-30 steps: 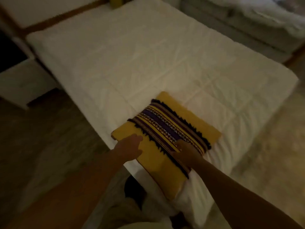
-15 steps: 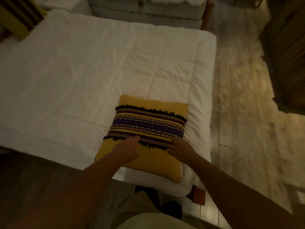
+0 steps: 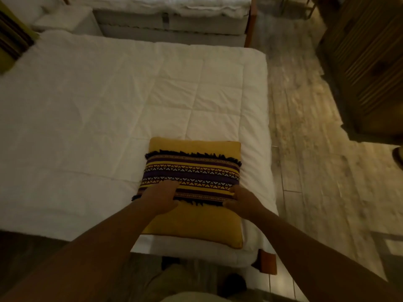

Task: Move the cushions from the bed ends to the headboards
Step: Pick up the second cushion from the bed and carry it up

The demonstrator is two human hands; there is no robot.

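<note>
Where the bed (image 3: pixel 98 105) ends, at about 5 o'clock on its white cover, the yellow cushion (image 3: pixel 196 225) with the stripy band lies flat, close to the corner. The left hand (image 3: pixel 160 197) lies on the band with its fingers stretched out, so its grip is loose, holding nothing, just pressing down. The right hand (image 3: pixel 241 202) sits at the cushion's 3 o'clock side with bent fingers, and I cannot tell if its grip has caught the cloth. I think this is the very start of the pick-up, as the cushion is not yet lifted. Next, both hands need to take hold of its sides, lift it and carry it along the bed to the headboard, which I cannot see from here. A blurry cushion (image 3: pixel 11 40) shows far off at 10 o'clock
</note>
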